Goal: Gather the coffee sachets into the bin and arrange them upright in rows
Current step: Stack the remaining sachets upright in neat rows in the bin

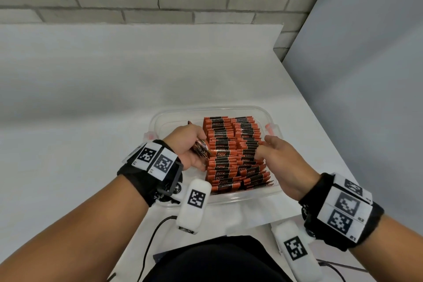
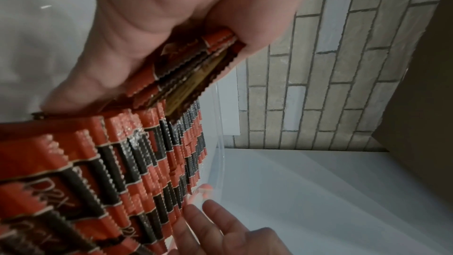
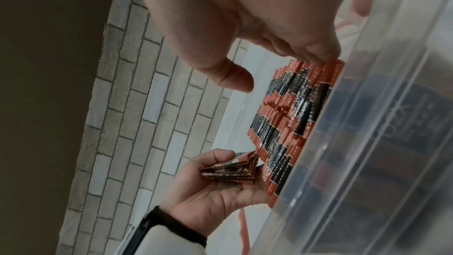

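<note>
Inside the clear plastic bin (image 1: 158, 119), orange-and-black foil coffee sachets (image 1: 233, 153) stand upright in two packed rows; the left hand (image 1: 187, 151) pinches a small bundle of sachets (image 3: 228, 170) beside them, probably for a third row; the right hand (image 1: 281, 158), fingers straight, presses the rows' tops, likely steadying them.

The left hand (image 2: 147, 36) grips a small stack of sachets (image 2: 186, 73) above the packed rows of sachets (image 2: 137, 172) in the clear bin (image 2: 220, 143). The right hand's fingers (image 2: 215, 220) touch the rows' edge.
</note>
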`<control>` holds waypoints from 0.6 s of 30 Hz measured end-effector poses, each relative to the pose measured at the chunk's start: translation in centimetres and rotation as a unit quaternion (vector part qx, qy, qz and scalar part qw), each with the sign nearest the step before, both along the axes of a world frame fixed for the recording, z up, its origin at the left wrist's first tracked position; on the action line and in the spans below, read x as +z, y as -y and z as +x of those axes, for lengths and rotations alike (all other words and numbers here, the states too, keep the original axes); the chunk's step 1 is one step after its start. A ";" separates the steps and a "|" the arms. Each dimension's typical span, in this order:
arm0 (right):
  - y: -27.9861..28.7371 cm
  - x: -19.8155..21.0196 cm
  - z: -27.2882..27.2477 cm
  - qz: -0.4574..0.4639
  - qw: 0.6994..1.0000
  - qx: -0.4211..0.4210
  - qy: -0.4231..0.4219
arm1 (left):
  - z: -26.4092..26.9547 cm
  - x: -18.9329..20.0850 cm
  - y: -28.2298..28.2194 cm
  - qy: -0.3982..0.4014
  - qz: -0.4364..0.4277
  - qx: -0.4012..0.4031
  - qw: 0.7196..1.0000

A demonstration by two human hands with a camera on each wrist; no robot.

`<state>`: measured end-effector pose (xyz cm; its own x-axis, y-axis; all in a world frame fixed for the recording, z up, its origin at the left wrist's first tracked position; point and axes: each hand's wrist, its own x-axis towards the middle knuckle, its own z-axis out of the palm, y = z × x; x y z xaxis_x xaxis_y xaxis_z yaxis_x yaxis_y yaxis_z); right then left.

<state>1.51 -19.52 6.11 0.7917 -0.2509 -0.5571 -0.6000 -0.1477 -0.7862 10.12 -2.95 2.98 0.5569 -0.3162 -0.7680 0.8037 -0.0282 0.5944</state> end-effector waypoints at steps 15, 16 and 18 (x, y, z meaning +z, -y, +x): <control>0.7 -0.7 0.3 0.025 0.999 -0.026 0.004 | 0.2 -0.7 -0.1 -0.003 0.005 0.016 1.000; 0.7 -0.7 0.3 0.028 0.999 -0.033 0.005 | 0.2 -0.8 -0.1 -0.003 0.003 0.019 1.000; 0.8 -0.9 0.3 0.033 0.998 -0.044 0.007 | 0.2 -0.8 0.0 0.000 0.001 0.015 1.000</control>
